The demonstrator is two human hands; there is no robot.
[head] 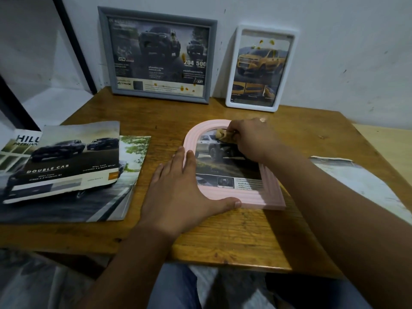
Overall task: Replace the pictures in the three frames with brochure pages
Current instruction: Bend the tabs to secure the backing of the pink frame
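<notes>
Loose brochure page (pixel 73 159) reads "DOUBLE CAB" (grey frame's (pixel 157 55) page: "204", "500").

A pink arched frame (pixel 260 197) lies flat on the wooden table (pixel 223 237), with a brochure page of a car inside it. The left hand (pixel 178 197) lies flat and spread on the table, its fingers touching the left side of the frame and its thumb along the bottom edge. The right hand (pixel 252 139) rests over the top right of the frame and pinches a small yellowish piece (pixel 223 134) against the glass. At the wall stand a grey frame (pixel 158 55) and, just beside it, a white frame (pixel 259 68), both with car pages. On the left lie brochures (pixel 66 170). A torn page (pixel 356 177) lies at the right.
</notes>
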